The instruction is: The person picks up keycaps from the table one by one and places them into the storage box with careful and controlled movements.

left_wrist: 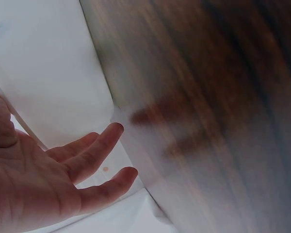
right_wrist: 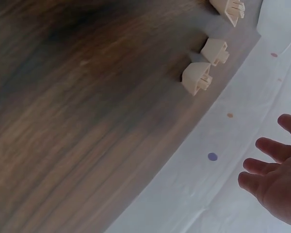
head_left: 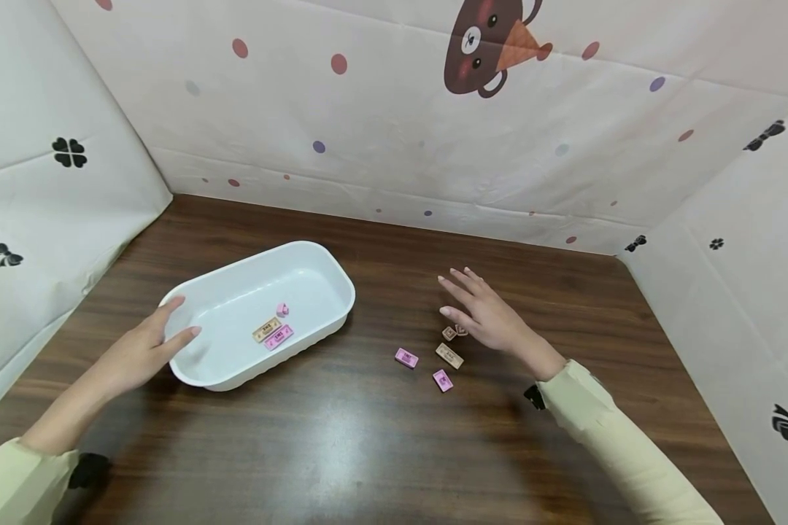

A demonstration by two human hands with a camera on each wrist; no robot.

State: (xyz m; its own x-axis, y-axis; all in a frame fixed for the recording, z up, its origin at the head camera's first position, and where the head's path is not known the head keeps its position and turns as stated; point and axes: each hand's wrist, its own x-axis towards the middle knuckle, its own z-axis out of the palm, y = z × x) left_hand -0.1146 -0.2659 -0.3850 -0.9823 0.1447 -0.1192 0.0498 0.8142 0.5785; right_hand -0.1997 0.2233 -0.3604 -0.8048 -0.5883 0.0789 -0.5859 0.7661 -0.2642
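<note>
A white plastic basin (head_left: pixel 315 288) stands on the left of the table, holding a tan brick (head_left: pixel 267 329), a long pink brick (head_left: pixel 279 337) and a small pink brick (head_left: pixel 282 310). My left hand (head_left: pixel 134 356) is at its left end, thumb and forefinger extended over the rim. In the left wrist view its other fingers spread loosely outside the wall. My right hand (head_left: pixel 492 317) hovers empty, fingers spread, above small tan bricks (head_left: pixel 449 333), partly hiding one. Closer to me lie a longer tan brick (head_left: pixel 449 356) and two pink bricks (head_left: pixel 406 357). Hollow undersides of tan bricks (right_wrist: pixel 196 77) show in the right wrist view.
The dark wood-grain table (head_left: pixel 341 452) is bordered by white patterned sheets at the back (head_left: pixel 381 131), left (head_left: pixel 33 182) and right (head_left: pixel 748 292). Dark wrist straps (head_left: pixel 534 397) show below both sleeves.
</note>
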